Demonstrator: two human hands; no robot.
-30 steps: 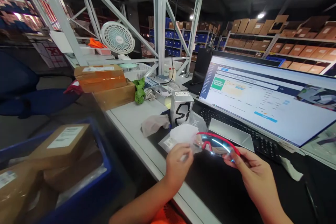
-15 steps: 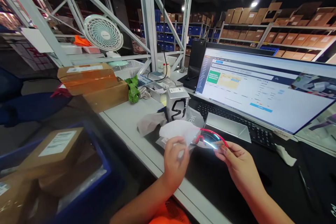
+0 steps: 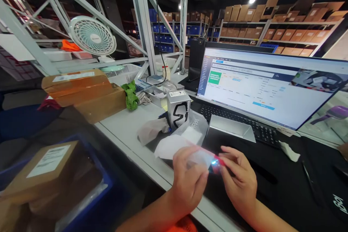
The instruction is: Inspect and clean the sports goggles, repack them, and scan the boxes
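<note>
Red-framed glasses with a shiny mirrored lens are mostly covered by a thin white wrapping sheet. My left hand is closed on the wrapping, which lies over the glasses. My right hand pinches the uncovered red end of the glasses. Behind my hands stands a silver box with a black pattern. A translucent plastic bag lies beside it. An open silver tray-like box part rests by the keyboard.
A monitor stands behind the keyboard. To the left are cardboard boxes, a green crumpled bag and a fan. A blue bin holding parcels stands below the desk edge. A crumpled white scrap lies on the right.
The glasses have gone further into the white wrapping, leaving less red frame showing. My hands have come closer together, with the left moving down and right. The view has shifted slightly right.
</note>
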